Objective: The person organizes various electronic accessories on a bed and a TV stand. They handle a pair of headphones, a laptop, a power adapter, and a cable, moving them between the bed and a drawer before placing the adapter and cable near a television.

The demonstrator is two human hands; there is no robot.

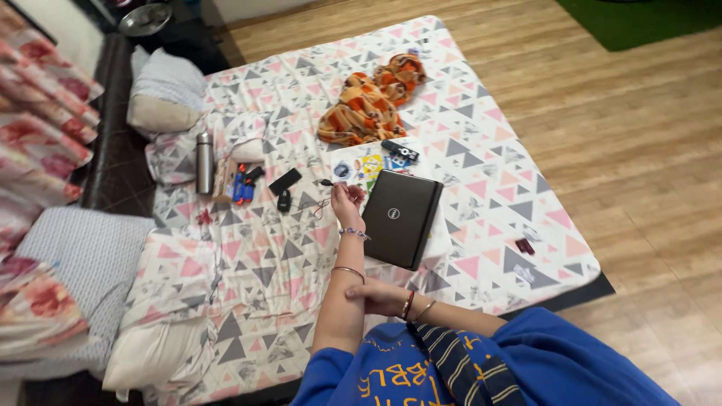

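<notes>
Centrally, one left hand (347, 201) is raised over the bed (481, 135), its grip pinching a small dark plug on a thin cord (325, 183), fingers pressed together around it; the cord's thin loop hangs just left of the hand, above the patterned sheet. One right hand (378, 295) lies across the left forearm at lower centre, fingers curled loosely against the skin and holding nothing. Just right of the left hand lies one closed black laptop (400, 216), resting on a white pad. Above it sit one colourful printed sheet (366, 165) and one black remote (399, 150). Left of the hand lie one flat black phone (285, 181) and one small black key fob (284, 201), near each other. Further left stand one steel flask (204, 162) and one small open box (237, 180) with blue and red items inside; I cannot tell what they are. One orange patterned cloth (370, 101) is bunched at upper centre. One small dark red item (525, 246) lies alone toward the right edge of the bed. Two pillows show at the left: one white (162, 94) at the upper left, one patterned (169, 293) at the lower left.
</notes>
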